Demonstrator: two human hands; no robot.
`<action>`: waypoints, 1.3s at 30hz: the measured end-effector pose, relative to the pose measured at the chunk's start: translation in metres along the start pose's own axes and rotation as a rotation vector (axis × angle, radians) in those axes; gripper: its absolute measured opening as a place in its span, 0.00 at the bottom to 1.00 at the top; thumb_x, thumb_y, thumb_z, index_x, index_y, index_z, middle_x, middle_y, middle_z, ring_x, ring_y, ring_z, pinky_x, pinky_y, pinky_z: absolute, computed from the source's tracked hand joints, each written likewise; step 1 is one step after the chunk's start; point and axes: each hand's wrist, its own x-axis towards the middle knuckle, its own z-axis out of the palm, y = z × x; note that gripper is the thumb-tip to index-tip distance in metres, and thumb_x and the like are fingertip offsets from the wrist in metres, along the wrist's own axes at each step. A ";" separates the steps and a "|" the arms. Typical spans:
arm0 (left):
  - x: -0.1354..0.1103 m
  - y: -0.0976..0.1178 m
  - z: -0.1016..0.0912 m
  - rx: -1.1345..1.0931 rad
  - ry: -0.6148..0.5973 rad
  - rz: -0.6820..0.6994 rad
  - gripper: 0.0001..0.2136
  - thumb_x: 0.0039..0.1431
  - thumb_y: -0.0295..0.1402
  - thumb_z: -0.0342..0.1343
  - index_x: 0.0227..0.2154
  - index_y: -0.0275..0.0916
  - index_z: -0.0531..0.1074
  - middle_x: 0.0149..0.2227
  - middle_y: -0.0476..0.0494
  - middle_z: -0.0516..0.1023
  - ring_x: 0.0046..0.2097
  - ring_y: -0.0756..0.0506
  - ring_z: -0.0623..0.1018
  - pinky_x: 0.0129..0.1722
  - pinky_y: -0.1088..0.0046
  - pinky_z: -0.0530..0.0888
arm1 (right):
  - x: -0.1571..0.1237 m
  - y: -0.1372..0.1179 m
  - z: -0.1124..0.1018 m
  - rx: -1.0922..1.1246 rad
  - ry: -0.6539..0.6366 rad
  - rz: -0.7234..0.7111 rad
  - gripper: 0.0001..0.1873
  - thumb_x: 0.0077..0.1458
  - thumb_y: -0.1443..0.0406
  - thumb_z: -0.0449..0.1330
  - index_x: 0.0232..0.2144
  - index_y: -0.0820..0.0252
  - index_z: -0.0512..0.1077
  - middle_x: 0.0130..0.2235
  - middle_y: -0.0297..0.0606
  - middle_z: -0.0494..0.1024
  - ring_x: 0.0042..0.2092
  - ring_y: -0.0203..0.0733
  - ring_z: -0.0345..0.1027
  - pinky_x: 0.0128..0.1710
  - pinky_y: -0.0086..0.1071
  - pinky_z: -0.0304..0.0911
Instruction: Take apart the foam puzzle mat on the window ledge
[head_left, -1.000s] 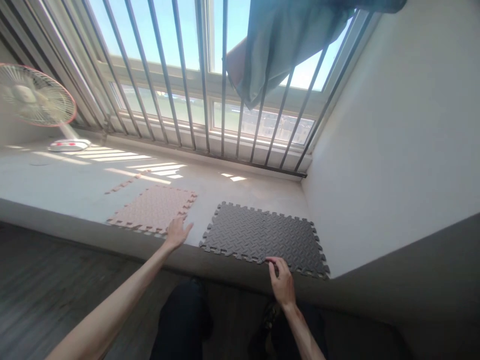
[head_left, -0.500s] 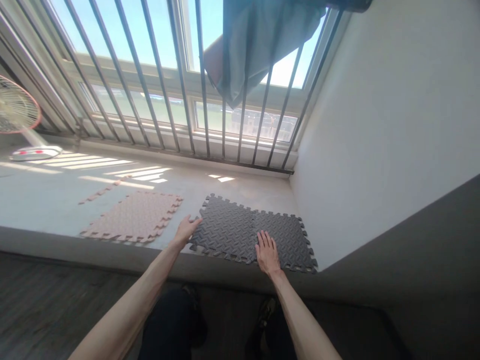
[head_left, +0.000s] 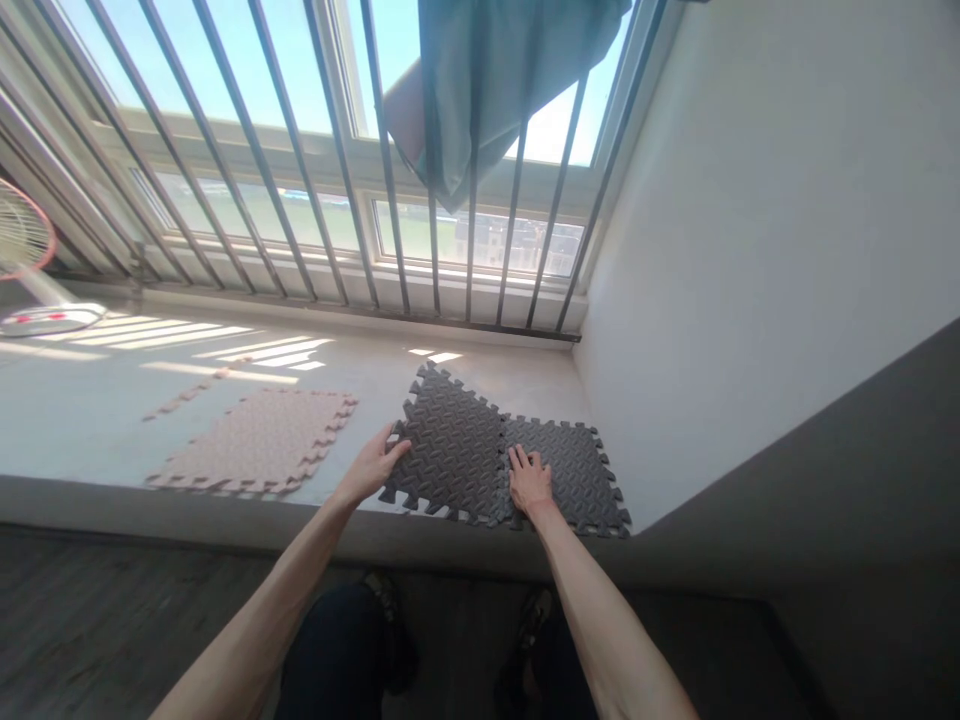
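Two dark grey puzzle-edged foam tiles sit side by side on a pale ledge, meeting at a toothed seam. My left hand [head_left: 373, 463] grips the left edge of the left foam tile [head_left: 454, 440], thumb on top and the other fingers partly hidden behind the edge. That tile is tilted, its left side raised off the ledge. On the right foam tile [head_left: 577, 465], which lies flat, my right hand [head_left: 531, 478] rests close to the seam, its fingers bent and spread.
A pinkish foam tile [head_left: 259, 440] lies to the left, with a loose edge strip [head_left: 187, 395] behind it. A fan [head_left: 49, 318] stands at the far left. Metal bars [head_left: 382, 170] front the window, where a grey-green cloth [head_left: 480, 100] hangs. A white wall [head_left: 750, 220] bounds the right.
My left hand has closed on the left grey tile's edge and raised that side. My right hand's fingers have bent and stay near the seam. The view has shifted slightly.
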 end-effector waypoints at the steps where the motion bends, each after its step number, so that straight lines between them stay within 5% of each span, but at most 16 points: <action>1: -0.004 -0.002 0.000 -0.011 0.008 -0.001 0.35 0.54 0.55 0.67 0.60 0.40 0.73 0.46 0.37 0.88 0.44 0.35 0.87 0.41 0.59 0.84 | 0.000 0.000 -0.001 0.001 -0.005 -0.001 0.34 0.71 0.62 0.43 0.76 0.55 0.57 0.79 0.40 0.54 0.69 0.59 0.56 0.61 0.58 0.62; 14: -0.041 0.014 0.008 -0.036 0.070 -0.024 0.38 0.55 0.56 0.67 0.64 0.40 0.70 0.46 0.38 0.88 0.45 0.35 0.87 0.46 0.57 0.85 | 0.001 -0.006 -0.012 0.007 -0.073 0.006 0.34 0.70 0.63 0.44 0.76 0.53 0.58 0.80 0.39 0.54 0.70 0.60 0.54 0.61 0.60 0.63; 20: -0.073 0.018 -0.013 -0.120 0.140 -0.014 0.39 0.54 0.57 0.68 0.64 0.42 0.70 0.50 0.37 0.87 0.49 0.35 0.87 0.43 0.62 0.86 | 0.002 -0.002 -0.008 0.083 -0.077 0.016 0.35 0.69 0.63 0.46 0.76 0.52 0.57 0.79 0.40 0.54 0.72 0.61 0.52 0.65 0.64 0.58; 25: -0.098 0.000 -0.045 -0.277 0.282 -0.115 0.35 0.56 0.51 0.71 0.64 0.45 0.71 0.53 0.39 0.86 0.48 0.37 0.87 0.44 0.63 0.86 | 0.007 0.001 -0.021 0.585 -0.063 0.087 0.28 0.68 0.59 0.51 0.66 0.51 0.74 0.75 0.44 0.65 0.74 0.62 0.53 0.72 0.66 0.47; 28: -0.110 -0.012 -0.054 -0.413 0.246 -0.222 0.33 0.56 0.45 0.72 0.63 0.46 0.72 0.52 0.39 0.87 0.44 0.38 0.88 0.41 0.62 0.87 | -0.001 -0.011 -0.029 0.801 -0.084 0.084 0.38 0.74 0.49 0.34 0.63 0.55 0.76 0.64 0.48 0.79 0.62 0.52 0.73 0.65 0.51 0.65; 30: -0.117 -0.020 -0.056 -0.455 0.219 -0.248 0.32 0.56 0.42 0.73 0.62 0.45 0.72 0.53 0.38 0.87 0.46 0.38 0.88 0.43 0.63 0.87 | -0.018 -0.024 -0.025 1.136 -0.135 0.126 0.47 0.71 0.41 0.29 0.63 0.58 0.76 0.56 0.50 0.84 0.52 0.49 0.79 0.55 0.44 0.74; 32: -0.124 -0.030 -0.055 -0.498 0.181 -0.284 0.31 0.56 0.41 0.73 0.62 0.44 0.73 0.55 0.38 0.86 0.50 0.38 0.87 0.47 0.63 0.86 | -0.041 -0.037 -0.013 1.470 -0.170 0.166 0.46 0.65 0.33 0.45 0.61 0.59 0.77 0.52 0.49 0.86 0.48 0.50 0.80 0.50 0.43 0.76; 34: -0.132 -0.042 -0.054 -0.566 0.158 -0.354 0.30 0.58 0.44 0.71 0.61 0.43 0.74 0.55 0.37 0.86 0.53 0.37 0.87 0.50 0.60 0.86 | -0.067 -0.048 0.005 1.630 -0.132 0.183 0.42 0.54 0.37 0.64 0.59 0.59 0.78 0.54 0.47 0.85 0.51 0.52 0.79 0.53 0.42 0.75; 39: -0.159 -0.078 -0.022 -0.851 0.194 -0.301 0.27 0.62 0.62 0.59 0.50 0.46 0.80 0.51 0.37 0.87 0.58 0.31 0.84 0.57 0.43 0.83 | -0.115 -0.071 0.048 1.721 0.115 0.468 0.52 0.48 0.40 0.68 0.68 0.60 0.69 0.69 0.49 0.74 0.70 0.54 0.67 0.69 0.43 0.64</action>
